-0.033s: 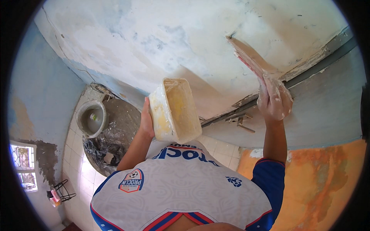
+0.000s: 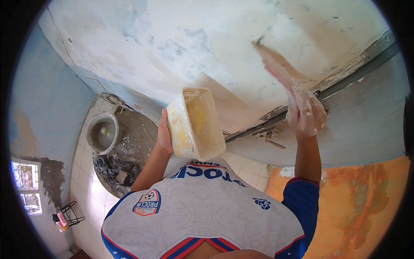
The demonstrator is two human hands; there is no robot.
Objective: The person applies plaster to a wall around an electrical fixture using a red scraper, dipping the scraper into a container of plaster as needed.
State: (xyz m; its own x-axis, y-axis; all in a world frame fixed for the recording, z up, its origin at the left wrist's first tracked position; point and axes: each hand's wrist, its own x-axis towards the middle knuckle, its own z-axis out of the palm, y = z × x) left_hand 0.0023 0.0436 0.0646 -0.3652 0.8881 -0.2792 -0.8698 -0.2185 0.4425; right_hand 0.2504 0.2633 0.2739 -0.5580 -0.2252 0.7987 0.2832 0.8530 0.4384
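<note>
Nothing has moved: the right hand (image 2: 305, 113) grips a trowel (image 2: 276, 64) pressed to the wall (image 2: 172, 43) at one o'clock, the left hand (image 2: 163, 137) closed on the plaster tub (image 2: 195, 123), tilted within reach.

No visible change: hands (image 2: 305, 113), tub (image 2: 195, 123), trowel (image 2: 276, 64) unmoved.

A patchy white-and-blue plaster surface (image 2: 181, 47) fills the top. A grey metal door frame (image 2: 358, 64) crosses at right above a peeling orange wall (image 2: 366, 198). Pale floor tiles (image 2: 84, 190) and a small barred window (image 2: 26, 190) show lower left.
</note>
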